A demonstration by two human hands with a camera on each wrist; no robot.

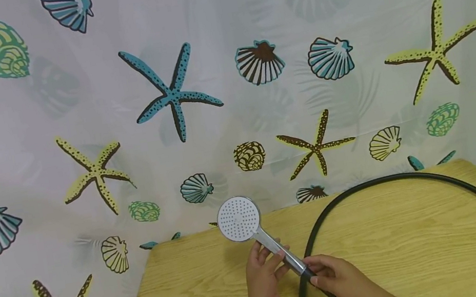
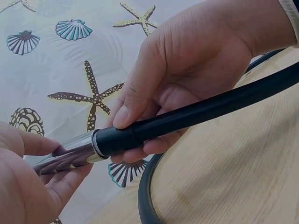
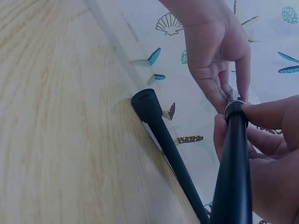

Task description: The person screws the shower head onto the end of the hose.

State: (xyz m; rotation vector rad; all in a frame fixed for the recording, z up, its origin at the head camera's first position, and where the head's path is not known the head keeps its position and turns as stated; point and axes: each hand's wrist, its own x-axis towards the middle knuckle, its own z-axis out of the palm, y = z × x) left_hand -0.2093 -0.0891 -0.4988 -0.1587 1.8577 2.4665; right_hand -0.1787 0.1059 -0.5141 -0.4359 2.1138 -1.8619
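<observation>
A chrome shower head (image 1: 239, 219) with a white dotted face is held above the table, tilted up to the left. My left hand (image 1: 262, 275) grips its chrome handle (image 1: 269, 243). At the handle's lower end, my right hand (image 1: 340, 277) pinches the black end fitting (image 2: 114, 141) of a black hose (image 2: 201, 114) between thumb and fingers. The fitting meets the chrome rim with no gap that I can see; whether it is threaded on is hidden. In the right wrist view, the hose's other end (image 3: 146, 105) lies free on the table, its round opening showing.
The wooden table (image 1: 186, 291) spans the front. From the free end, the hose (image 1: 392, 178) arcs across the back and down the right side. A curtain (image 1: 231, 108) printed with shells and starfish hangs behind the table and along both sides.
</observation>
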